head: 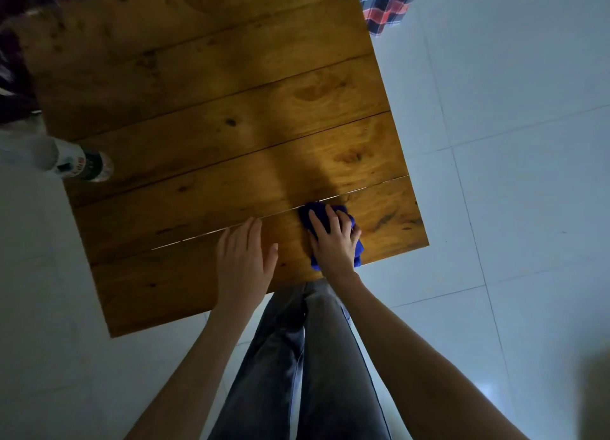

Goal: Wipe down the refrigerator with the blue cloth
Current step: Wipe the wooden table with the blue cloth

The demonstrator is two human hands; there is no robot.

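A crumpled blue cloth (358, 246) lies on a brown wooden plank table (204, 136), near its front right corner. My right hand (333, 241) is pressed down on the cloth, fingers spread over it and gripping it. To its left, my left hand (242, 261) rests flat on the wood, fingers together, holding nothing. No refrigerator is in view.
A clear bottle with a green label (84, 165) stands at the table's left edge. Plaid red and blue fabric (386, 4) hangs at the top right. White tiled floor (511, 142) surrounds the table. My legs in dark jeans (313, 357) stand at the front edge.
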